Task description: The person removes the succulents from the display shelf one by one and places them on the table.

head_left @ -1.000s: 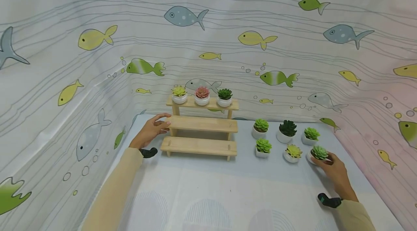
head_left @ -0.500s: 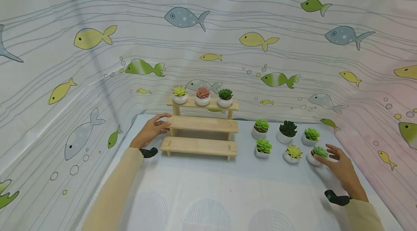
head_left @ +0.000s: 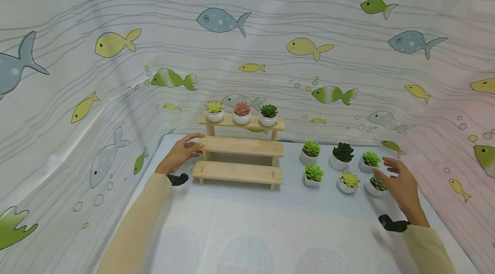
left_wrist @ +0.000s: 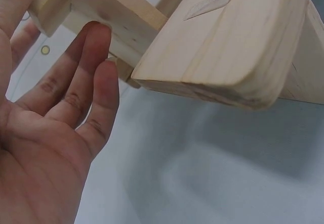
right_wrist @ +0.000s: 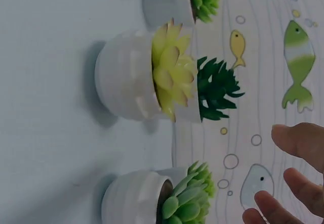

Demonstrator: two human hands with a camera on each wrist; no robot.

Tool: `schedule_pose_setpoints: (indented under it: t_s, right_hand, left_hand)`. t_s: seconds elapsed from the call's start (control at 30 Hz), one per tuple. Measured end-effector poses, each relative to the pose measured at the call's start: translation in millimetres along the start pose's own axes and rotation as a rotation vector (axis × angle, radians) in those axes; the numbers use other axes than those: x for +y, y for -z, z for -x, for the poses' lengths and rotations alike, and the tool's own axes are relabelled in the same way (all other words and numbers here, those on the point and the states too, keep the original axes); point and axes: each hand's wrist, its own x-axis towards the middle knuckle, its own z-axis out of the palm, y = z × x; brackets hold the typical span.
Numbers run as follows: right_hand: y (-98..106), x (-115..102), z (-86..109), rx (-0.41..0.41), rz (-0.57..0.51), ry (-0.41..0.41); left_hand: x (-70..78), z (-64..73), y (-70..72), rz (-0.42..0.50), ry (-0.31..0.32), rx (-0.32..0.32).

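The right hand [head_left: 402, 186] hung empty by the grey-green succulent in a round white pot [head_left: 374, 189] near the pale table's [head_left: 301, 222] right edge, seemingly between holds, a lift calling for closed fingers, while the left hand [head_left: 179, 154], grip unclear, met the tiered wooden stand's [head_left: 239, 145] left end.

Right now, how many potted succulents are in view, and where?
9. On the wooden stand, top tier, left to right: yellow succulent, pink succulent, dark-green succulent. On the table: three back-row succulents, three front-row succulents, the rightmost partly hidden by the right hand.
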Motion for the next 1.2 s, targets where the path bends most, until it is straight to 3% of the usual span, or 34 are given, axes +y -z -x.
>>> schedule_pose_setpoints:
  t_s: [0.2,0.77,1.2]
  right_hand:
    - [-8.7,-21.3,-9.1,0.004,-0.039,0.051]
    - [-44.0,-81.6,-28.3,-0.117,-0.138,0.177]
    - [-67.7,-122.2,-42.7,-0.216,-0.229,0.287]
  left_hand:
    - [4.0,1.1,-1.1,-0.003,-0.013,0.000]
    - [-1.3,0.3,-2.1,-0.012,-0.002,0.018]
    - [-3.9,-2.1,-0.7,0.062,0.026,0.006]
